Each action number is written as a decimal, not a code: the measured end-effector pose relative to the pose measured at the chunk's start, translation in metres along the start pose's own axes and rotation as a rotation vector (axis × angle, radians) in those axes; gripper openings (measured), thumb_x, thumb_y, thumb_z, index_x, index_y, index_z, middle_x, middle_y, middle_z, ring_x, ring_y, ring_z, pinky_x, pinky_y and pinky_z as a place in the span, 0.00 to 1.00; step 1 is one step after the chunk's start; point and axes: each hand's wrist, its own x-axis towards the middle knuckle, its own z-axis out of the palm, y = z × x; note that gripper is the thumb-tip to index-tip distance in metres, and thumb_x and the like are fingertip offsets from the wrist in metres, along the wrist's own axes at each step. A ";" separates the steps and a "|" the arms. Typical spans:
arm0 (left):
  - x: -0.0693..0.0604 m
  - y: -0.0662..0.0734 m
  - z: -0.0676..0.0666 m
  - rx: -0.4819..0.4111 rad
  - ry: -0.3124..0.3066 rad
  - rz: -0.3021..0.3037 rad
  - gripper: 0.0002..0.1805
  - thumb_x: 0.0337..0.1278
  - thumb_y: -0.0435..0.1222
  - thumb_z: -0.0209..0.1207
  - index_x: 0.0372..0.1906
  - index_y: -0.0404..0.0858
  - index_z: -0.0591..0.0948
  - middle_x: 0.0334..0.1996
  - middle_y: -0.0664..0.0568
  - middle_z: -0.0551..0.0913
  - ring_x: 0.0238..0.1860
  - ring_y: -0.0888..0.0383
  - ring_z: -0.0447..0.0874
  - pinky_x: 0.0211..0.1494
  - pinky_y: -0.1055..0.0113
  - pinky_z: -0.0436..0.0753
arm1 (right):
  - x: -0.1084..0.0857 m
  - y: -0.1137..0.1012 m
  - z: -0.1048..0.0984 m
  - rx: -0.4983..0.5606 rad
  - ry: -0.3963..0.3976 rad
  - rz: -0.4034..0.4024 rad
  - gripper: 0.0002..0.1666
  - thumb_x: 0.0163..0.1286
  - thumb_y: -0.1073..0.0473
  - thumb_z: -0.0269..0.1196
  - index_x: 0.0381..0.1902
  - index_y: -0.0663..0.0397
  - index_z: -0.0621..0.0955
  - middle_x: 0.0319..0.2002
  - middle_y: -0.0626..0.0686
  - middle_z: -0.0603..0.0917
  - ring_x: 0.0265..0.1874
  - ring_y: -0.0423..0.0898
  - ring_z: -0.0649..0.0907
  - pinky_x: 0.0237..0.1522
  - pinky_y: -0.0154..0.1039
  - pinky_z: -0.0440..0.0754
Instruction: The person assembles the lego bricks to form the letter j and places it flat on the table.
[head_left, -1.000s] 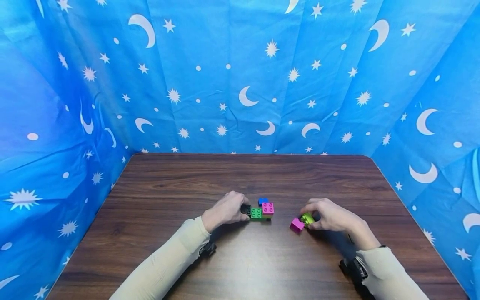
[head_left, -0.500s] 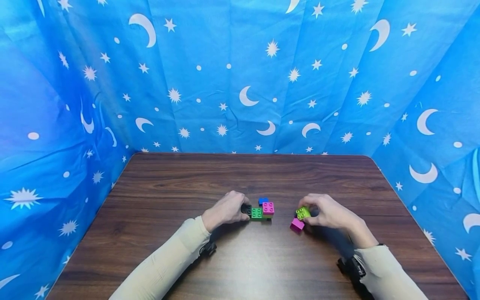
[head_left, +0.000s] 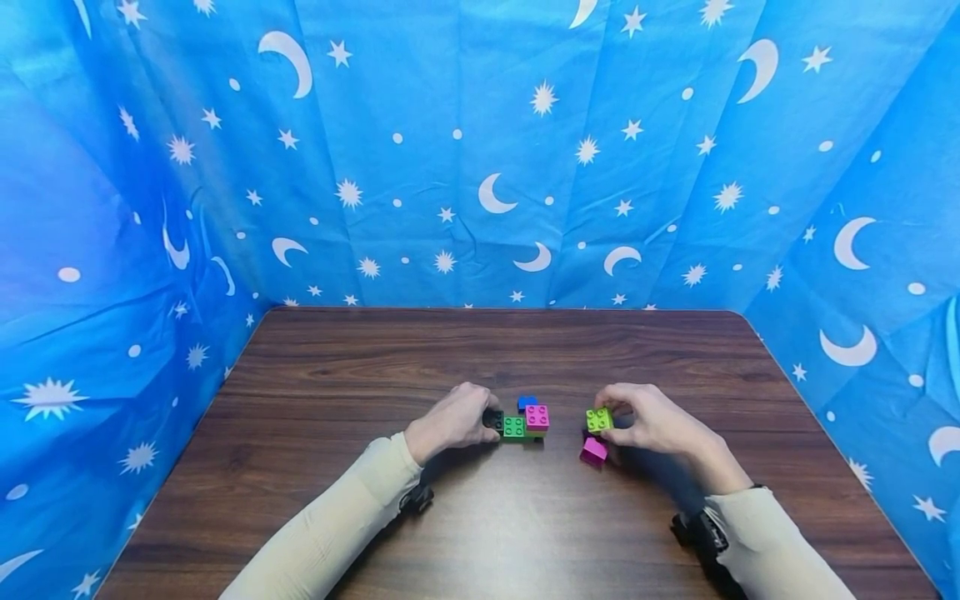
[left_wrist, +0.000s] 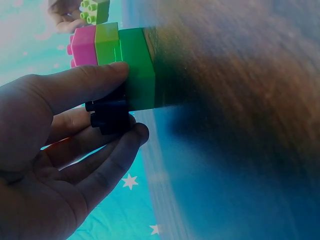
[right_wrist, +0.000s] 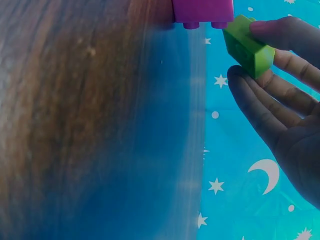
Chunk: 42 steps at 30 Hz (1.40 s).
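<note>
My left hand (head_left: 454, 420) grips the black brick (left_wrist: 111, 114) at the left end of a joined group. Green (head_left: 513, 427) stands beside it, and a pink brick (head_left: 537, 415) sits on lime (left_wrist: 107, 44) at the group's right end. In my right hand (head_left: 658, 423) a lime-green brick (head_left: 599, 419) is pinched between thumb and fingers, studs up in the head view. The right wrist view shows that lime brick (right_wrist: 248, 47) off the table. Just below it in the head view, a loose pink brick (head_left: 593, 452) lies on its side.
A blue brick (head_left: 527, 403) is behind the group; whether it is joined on cannot be told. The wooden table (head_left: 480, 350) ends at a blue curtain (head_left: 450, 167) with stars and moons.
My right hand has moved a little left with the lime brick, which has turned from tilted to studs up. The left hand and its group have stayed in place.
</note>
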 end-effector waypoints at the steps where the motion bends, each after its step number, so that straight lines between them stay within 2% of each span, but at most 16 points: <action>1: 0.000 0.000 0.000 0.000 0.000 0.000 0.19 0.44 0.42 0.74 0.43 0.40 0.87 0.33 0.54 0.86 0.30 0.63 0.79 0.36 0.71 0.80 | 0.000 0.000 0.000 0.001 0.004 -0.001 0.18 0.56 0.61 0.73 0.43 0.47 0.80 0.39 0.43 0.83 0.40 0.41 0.84 0.43 0.45 0.84; 16: 0.001 0.000 0.001 0.001 -0.005 -0.016 0.18 0.44 0.43 0.74 0.42 0.41 0.87 0.32 0.56 0.85 0.29 0.65 0.78 0.35 0.71 0.79 | 0.008 -0.005 0.000 0.049 0.019 0.047 0.18 0.55 0.59 0.73 0.42 0.45 0.79 0.38 0.43 0.84 0.42 0.42 0.85 0.44 0.45 0.84; 28: 0.002 -0.001 0.001 0.004 0.002 -0.011 0.16 0.43 0.43 0.74 0.40 0.42 0.87 0.29 0.58 0.84 0.28 0.65 0.77 0.33 0.71 0.78 | 0.016 -0.013 -0.002 0.032 0.037 0.012 0.18 0.56 0.57 0.73 0.44 0.45 0.80 0.39 0.42 0.84 0.43 0.41 0.85 0.46 0.48 0.83; 42: 0.000 -0.001 0.001 0.015 0.011 -0.009 0.18 0.42 0.44 0.75 0.41 0.42 0.87 0.30 0.57 0.85 0.29 0.65 0.78 0.35 0.72 0.79 | 0.023 -0.019 -0.001 0.063 0.047 0.025 0.19 0.56 0.58 0.73 0.45 0.46 0.80 0.41 0.45 0.84 0.43 0.45 0.85 0.46 0.47 0.84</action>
